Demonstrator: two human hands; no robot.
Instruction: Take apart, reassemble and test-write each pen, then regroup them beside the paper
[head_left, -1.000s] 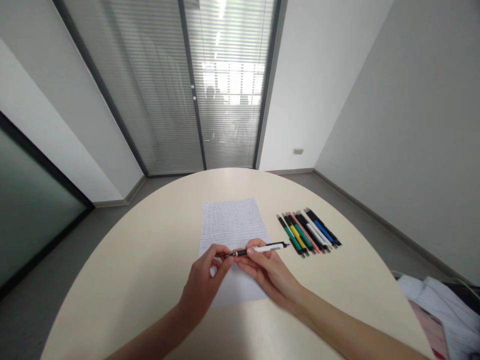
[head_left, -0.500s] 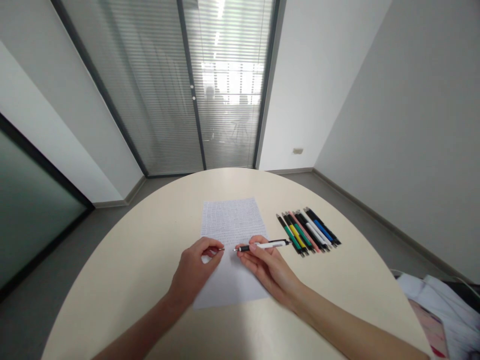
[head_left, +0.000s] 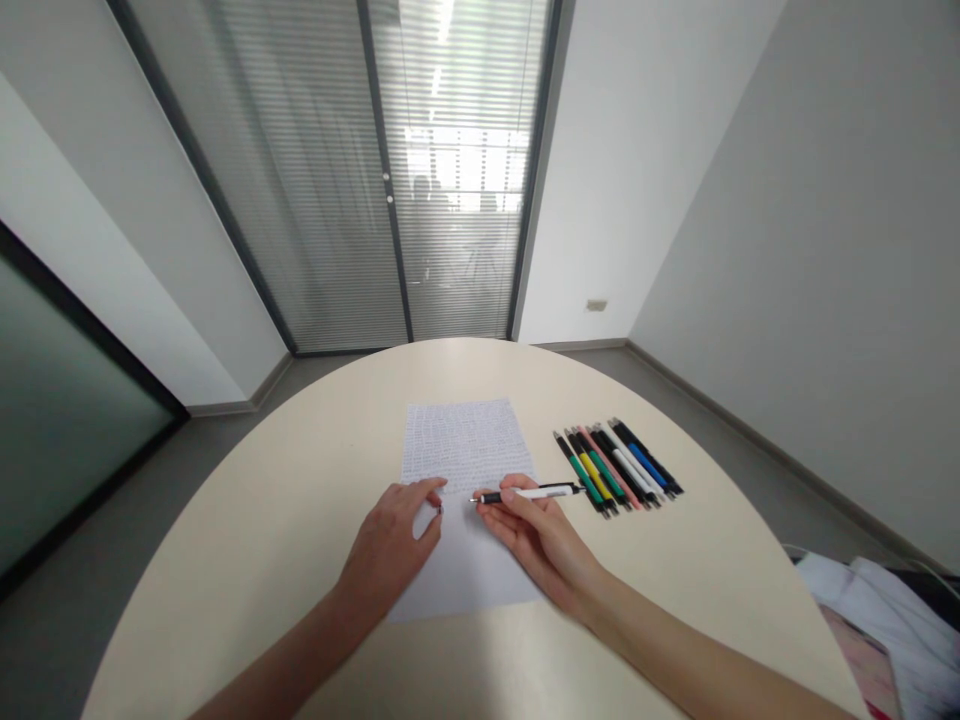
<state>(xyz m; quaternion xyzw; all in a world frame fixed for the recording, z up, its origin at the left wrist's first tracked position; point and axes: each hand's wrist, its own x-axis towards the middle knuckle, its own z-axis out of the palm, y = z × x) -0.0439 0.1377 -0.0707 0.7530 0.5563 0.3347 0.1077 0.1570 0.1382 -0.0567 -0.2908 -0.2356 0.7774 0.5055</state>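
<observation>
My right hand (head_left: pixel 544 540) is closed around a white and black pen (head_left: pixel 551 491), held nearly level with its tip pointing left, above the paper. My left hand (head_left: pixel 390 530) is just left of that tip, thumb and forefinger apart. A tiny dark piece (head_left: pixel 441 510), too small to name, shows by the left thumb's tip; whether it touches the thumb or lies on the paper I cannot tell. Beneath both hands is a white sheet of paper (head_left: pixel 469 435), its upper half filled with handwritten lines and its lower half blank.
Several pens (head_left: pixel 615 465) in green, yellow, pink, black, white and blue lie in a slanted row right of the paper. All this rests on a round pale table (head_left: pixel 300 480). Papers and a pink item (head_left: pixel 862 650) lie beyond its edge at the lower right.
The left thumb and forefinger, pinched on a tiny piece before, have parted. My right hand holds the pen almost where it was.
</observation>
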